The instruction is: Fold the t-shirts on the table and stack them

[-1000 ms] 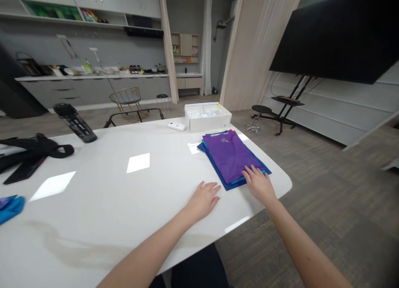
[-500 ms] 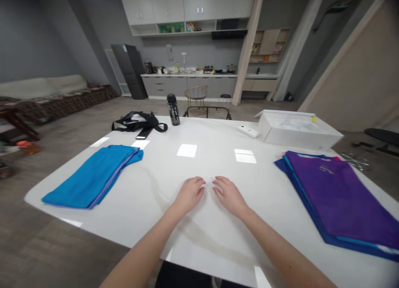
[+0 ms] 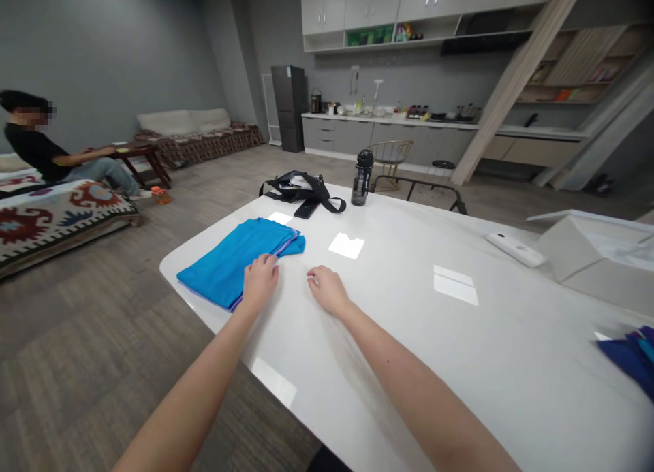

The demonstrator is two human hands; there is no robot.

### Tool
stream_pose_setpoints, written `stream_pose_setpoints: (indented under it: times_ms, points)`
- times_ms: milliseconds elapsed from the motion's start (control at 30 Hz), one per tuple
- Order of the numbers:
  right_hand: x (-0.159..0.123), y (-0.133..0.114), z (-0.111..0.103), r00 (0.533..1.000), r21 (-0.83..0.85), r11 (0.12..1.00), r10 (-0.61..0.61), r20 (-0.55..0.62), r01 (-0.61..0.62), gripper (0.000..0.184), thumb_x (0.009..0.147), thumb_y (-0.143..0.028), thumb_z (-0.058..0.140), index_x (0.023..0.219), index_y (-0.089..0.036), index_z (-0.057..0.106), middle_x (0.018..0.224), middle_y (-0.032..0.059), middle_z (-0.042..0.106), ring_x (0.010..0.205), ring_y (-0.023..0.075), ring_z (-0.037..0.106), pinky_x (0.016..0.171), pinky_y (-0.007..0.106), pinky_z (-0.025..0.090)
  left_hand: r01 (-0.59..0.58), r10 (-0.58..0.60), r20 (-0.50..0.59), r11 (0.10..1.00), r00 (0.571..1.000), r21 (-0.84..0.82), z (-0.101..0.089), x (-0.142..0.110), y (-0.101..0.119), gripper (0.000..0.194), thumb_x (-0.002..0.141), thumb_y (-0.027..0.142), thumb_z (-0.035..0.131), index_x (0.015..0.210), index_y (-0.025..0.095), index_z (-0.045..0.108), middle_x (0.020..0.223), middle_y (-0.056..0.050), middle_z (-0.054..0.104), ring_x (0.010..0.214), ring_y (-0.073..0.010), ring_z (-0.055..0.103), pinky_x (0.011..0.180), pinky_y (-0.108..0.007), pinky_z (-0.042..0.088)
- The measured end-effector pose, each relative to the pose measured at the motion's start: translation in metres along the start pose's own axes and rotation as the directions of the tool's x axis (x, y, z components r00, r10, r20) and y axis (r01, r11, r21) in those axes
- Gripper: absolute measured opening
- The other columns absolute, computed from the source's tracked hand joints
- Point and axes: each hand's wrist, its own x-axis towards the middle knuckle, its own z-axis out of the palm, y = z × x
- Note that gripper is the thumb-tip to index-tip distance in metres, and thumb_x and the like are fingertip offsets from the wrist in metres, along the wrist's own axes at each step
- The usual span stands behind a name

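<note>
A folded stack of bright blue cloth (image 3: 235, 261) with a lilac layer under it lies near the left end of the white table (image 3: 409, 322). My left hand (image 3: 259, 278) rests on the stack's near right edge, fingers curled down onto the cloth. My right hand (image 3: 327, 289) lies on the bare tabletop a little to the right of the stack, fingers bent and holding nothing. At the far right edge a corner of the dark blue and purple stack (image 3: 633, 359) shows.
A black strap bag (image 3: 301, 187) and a dark bottle (image 3: 362, 179) stand at the table's far side. A white remote (image 3: 515, 249) and an open white box (image 3: 597, 257) lie at the right. A person (image 3: 45, 159) sits at the far left by a sofa.
My view has swung left from the purple stack to the blue stack. Both hands have moved left across the table; the left one now touches the blue cloth.
</note>
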Motion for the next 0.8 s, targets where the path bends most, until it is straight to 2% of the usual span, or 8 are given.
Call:
stream_pose_setpoints:
  times_ms: [100, 200, 333, 500, 567, 633, 733, 800]
  points:
    - [0.027, -0.023, 0.02, 1.0, 0.122, 0.993, 0.0, 0.0, -0.001, 0.016, 0.094, -0.021, 0.057, 0.105, -0.022, 0.069, 0.108, 0.005, 0.07, 0.095, 0.0193, 0.064, 0.091, 0.034, 0.047, 0.139, -0.136, -0.061, 0.989, 0.989, 0.048, -0.006, 0.009, -0.033, 0.038, 0.101, 0.035, 0.041, 0.131, 0.021, 0.059, 0.135, -0.014, 0.06, 0.122, -0.031, 0.054, 0.098, -0.044, 0.041]
    - [0.033, -0.034, 0.033, 1.0, 0.222, 0.975, 0.005, -0.003, -0.004, 0.014, 0.093, -0.022, 0.059, 0.101, -0.023, 0.07, 0.105, 0.0038, 0.071, 0.084, 0.0169, 0.064, 0.086, 0.033, 0.049, 0.144, -0.144, 0.0, 0.989, 0.99, 0.035, -0.007, 0.01, -0.051, 0.034, 0.1, 0.038, 0.042, 0.116, 0.021, 0.067, 0.124, -0.013, 0.065, 0.116, -0.0309, 0.056, 0.094, -0.043, 0.042]
    - [0.02, -0.027, 0.032, 1.0, 0.25, 0.968, 0.013, 0.008, -0.015, 0.014, 0.091, -0.02, 0.06, 0.098, -0.023, 0.072, 0.101, 0.0035, 0.071, 0.082, 0.0171, 0.064, 0.084, 0.032, 0.05, 0.067, -0.067, 0.07, 0.998, 0.995, 0.002, -0.005, 0.01, -0.055, 0.033, 0.1, 0.041, 0.043, 0.101, 0.023, 0.07, 0.114, -0.009, 0.068, 0.111, -0.0286, 0.059, 0.091, -0.04, 0.043]
    - [0.002, -0.016, 0.016, 0.998, 0.235, 0.97, 0.064, 0.006, -0.064, 0.014, 0.092, -0.022, 0.059, 0.097, -0.023, 0.072, 0.099, 0.0034, 0.072, 0.08, 0.0183, 0.064, 0.084, 0.034, 0.051, 0.159, -0.152, 0.074, 0.982, 0.986, -0.097, -0.005, 0.015, -0.051, 0.029, 0.099, 0.037, 0.043, 0.092, 0.021, 0.067, 0.103, -0.007, 0.069, 0.098, -0.025, 0.063, 0.081, -0.034, 0.044]
    - [-0.001, -0.017, 0.01, 0.998, 0.248, 0.967, 0.062, 0.005, -0.061, 0.016, 0.092, -0.023, 0.057, 0.099, -0.023, 0.072, 0.1, 0.0036, 0.072, 0.08, 0.0185, 0.064, 0.084, 0.035, 0.051, 0.173, -0.17, 0.033, 0.971, 0.985, -0.163, -0.009, 0.014, -0.047, 0.027, 0.098, 0.037, 0.044, 0.088, 0.022, 0.064, 0.1, -0.007, 0.068, 0.095, -0.0237, 0.063, 0.08, -0.033, 0.044]
    - [-0.004, -0.021, 0.004, 0.999, 0.267, 0.963, 0.042, -0.021, -0.035, 0.021, 0.092, -0.022, 0.057, 0.108, -0.023, 0.07, 0.106, 0.0044, 0.07, 0.08, 0.018, 0.064, 0.086, 0.036, 0.052, 0.118, -0.126, -0.017, 0.965, 0.992, -0.235, -0.017, 0.01, -0.036, 0.026, 0.099, 0.036, 0.043, 0.087, 0.022, 0.061, 0.099, -0.007, 0.067, 0.096, -0.0231, 0.062, 0.083, -0.032, 0.045]
    - [-0.01, -0.026, -0.009, 0.992, 0.24, 0.968, -0.039, -0.122, 0.067, 0.044, 0.09, -0.021, 0.059, 0.134, -0.026, 0.059, 0.129, 0.008, 0.061, 0.102, 0.0207, 0.064, 0.098, 0.038, 0.049, -0.093, 0.079, -0.056, 0.93, 0.995, -0.356, -0.029, -0.004, -0.002, 0.024, 0.101, 0.034, 0.04, 0.091, 0.023, 0.059, 0.099, -0.006, 0.066, 0.099, -0.0222, 0.061, 0.088, -0.033, 0.046]
    - [-0.016, -0.024, -0.023, 0.98, 0.178, 0.976, -0.093, -0.177, 0.125, 0.052, 0.089, -0.021, 0.06, 0.14, -0.03, 0.054, 0.144, 0.0085, 0.053, 0.124, 0.0246, 0.055, 0.106, 0.042, 0.045, -0.252, 0.238, -0.087, 0.863, 0.967, -0.438, -0.034, -0.017, 0.032, 0.024, 0.103, 0.033, 0.038, 0.094, 0.023, 0.058, 0.098, -0.005, 0.065, 0.099, -0.0215, 0.061, 0.09, -0.034, 0.046]
